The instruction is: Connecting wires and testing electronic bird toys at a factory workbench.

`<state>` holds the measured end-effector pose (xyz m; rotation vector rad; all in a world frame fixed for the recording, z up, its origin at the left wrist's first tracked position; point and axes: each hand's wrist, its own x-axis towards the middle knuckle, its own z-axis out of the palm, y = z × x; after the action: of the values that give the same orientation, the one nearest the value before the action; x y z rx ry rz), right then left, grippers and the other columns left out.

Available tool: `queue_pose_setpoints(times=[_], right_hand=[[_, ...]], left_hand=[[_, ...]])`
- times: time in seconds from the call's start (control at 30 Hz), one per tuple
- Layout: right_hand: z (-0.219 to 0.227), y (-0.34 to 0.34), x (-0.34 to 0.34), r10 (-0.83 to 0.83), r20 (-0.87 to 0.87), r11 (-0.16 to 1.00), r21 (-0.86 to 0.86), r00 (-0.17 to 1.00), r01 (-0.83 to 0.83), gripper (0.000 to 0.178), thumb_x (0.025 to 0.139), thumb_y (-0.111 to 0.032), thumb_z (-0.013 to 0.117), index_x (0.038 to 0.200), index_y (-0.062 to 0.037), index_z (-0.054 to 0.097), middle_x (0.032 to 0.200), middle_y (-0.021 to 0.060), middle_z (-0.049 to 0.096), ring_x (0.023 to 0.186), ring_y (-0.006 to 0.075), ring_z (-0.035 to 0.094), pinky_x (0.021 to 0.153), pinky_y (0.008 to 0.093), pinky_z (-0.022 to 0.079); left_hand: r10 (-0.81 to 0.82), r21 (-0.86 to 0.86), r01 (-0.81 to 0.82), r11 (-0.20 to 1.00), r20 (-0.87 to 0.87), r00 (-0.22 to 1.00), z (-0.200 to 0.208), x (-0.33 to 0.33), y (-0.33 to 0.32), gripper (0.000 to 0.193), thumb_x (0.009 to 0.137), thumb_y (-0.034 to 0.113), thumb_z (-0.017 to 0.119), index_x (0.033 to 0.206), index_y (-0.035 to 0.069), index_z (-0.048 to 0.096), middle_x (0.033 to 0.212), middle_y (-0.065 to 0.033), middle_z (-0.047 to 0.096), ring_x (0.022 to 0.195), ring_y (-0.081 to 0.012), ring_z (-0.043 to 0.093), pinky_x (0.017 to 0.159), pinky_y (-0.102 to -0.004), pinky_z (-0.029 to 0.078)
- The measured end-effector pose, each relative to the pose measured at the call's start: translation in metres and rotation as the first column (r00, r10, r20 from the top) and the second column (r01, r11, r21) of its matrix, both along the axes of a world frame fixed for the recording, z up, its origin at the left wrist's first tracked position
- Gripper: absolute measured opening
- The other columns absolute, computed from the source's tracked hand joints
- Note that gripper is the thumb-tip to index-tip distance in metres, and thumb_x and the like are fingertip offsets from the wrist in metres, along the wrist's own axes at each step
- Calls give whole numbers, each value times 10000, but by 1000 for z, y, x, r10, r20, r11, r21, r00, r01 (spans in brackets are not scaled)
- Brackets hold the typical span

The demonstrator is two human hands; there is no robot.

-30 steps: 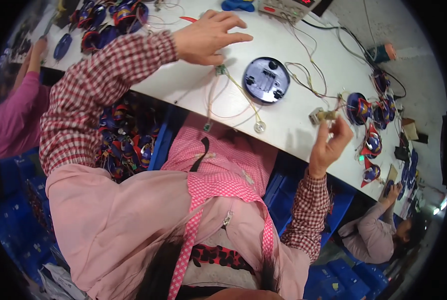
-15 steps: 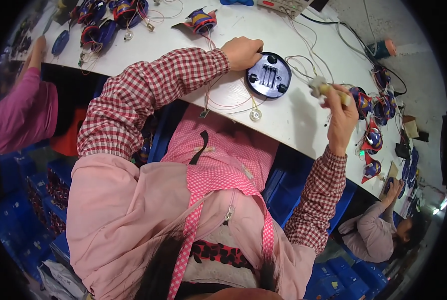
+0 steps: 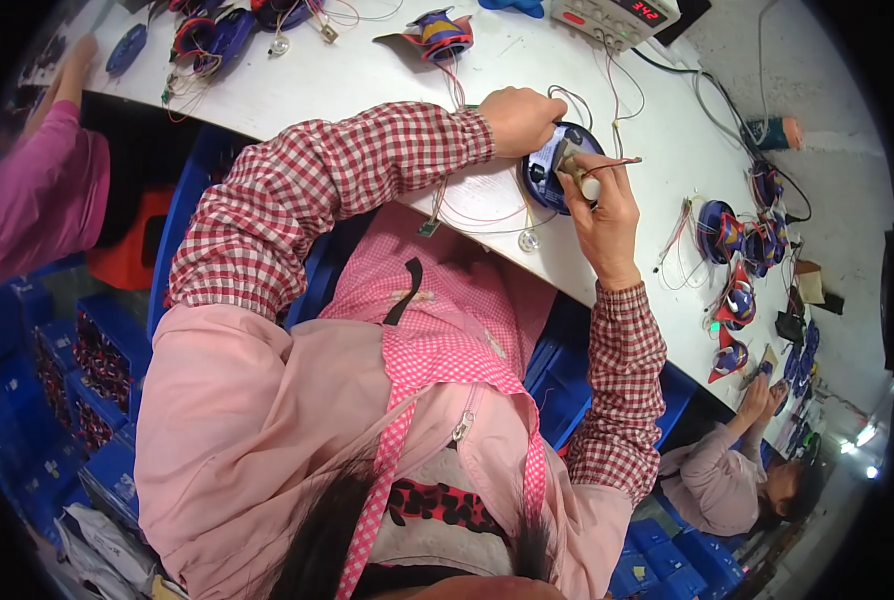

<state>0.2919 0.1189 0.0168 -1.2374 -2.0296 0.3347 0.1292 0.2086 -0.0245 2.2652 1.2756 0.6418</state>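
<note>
A round dark blue disc part [image 3: 548, 172] lies on the white workbench [image 3: 367, 80]. My left hand [image 3: 516, 118] is closed over its upper left rim. My right hand [image 3: 599, 205] holds a small cylindrical wired part [image 3: 579, 178] against the disc's right side. Thin wires run from it to the right. More thin wires with a small round piece [image 3: 528, 240] trail toward the bench's near edge.
A white meter box [image 3: 612, 17] sits at the back. Blue and red assemblies [image 3: 439, 30] with wires lie at the back left and along the right [image 3: 742, 240]. One person in a pink sleeve [image 3: 32, 195] works on my left, another [image 3: 727, 470] at the lower right. Blue crates [image 3: 37, 400] stand below.
My left hand moved from the bench top onto the disc. My right hand carried the small wired part leftward from the bench's near edge to the disc.
</note>
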Motion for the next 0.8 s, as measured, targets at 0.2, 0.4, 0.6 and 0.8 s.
queue_pose_setpoints(times=[0.2, 0.4, 0.6, 0.8], right_hand=[[3, -4, -4, -40, 26, 998, -45, 999, 41, 168, 793, -90, 692, 904, -13, 592, 858, 88, 608, 715, 190, 601, 630, 266, 474], [3, 7, 1, -89, -81, 952, -300, 993, 61, 166, 797, -120, 688, 871, -9, 590, 772, 57, 609, 643, 119, 556, 578, 248, 458], [0, 9, 0, -58, -43, 973, -226, 997, 47, 176, 799, -136, 691, 868, -8, 592, 752, 29, 591, 629, 87, 528, 566, 227, 445], [4, -18, 6, -254, -161, 967, -26, 954, 253, 189, 808, -96, 672, 931, 8, 574, 782, 47, 557, 664, 96, 516, 587, 233, 436]], left_hand=[[-2, 8, 2, 1000, 1, 1000, 3, 0, -7, 182, 796, 140, 473, 877, 48, 607, 790, -205, 643, 753, -378, 632, 691, -474, 495], [-48, 92, 48, 995, -1, 999, 3, 0, -7, 161, 826, 162, 503, 917, 54, 580, 729, -177, 629, 713, -365, 623, 641, -466, 493], [-19, 66, 24, 998, -75, 997, 9, -3, -8, 222, 849, 212, 519, 972, 41, 586, 744, -170, 635, 723, -363, 622, 648, -463, 491], [2, 188, -54, 981, 266, 964, 37, -66, -33, 229, 883, 210, 577, 1021, 29, 595, 725, -117, 611, 637, -175, 597, 595, -281, 472]])
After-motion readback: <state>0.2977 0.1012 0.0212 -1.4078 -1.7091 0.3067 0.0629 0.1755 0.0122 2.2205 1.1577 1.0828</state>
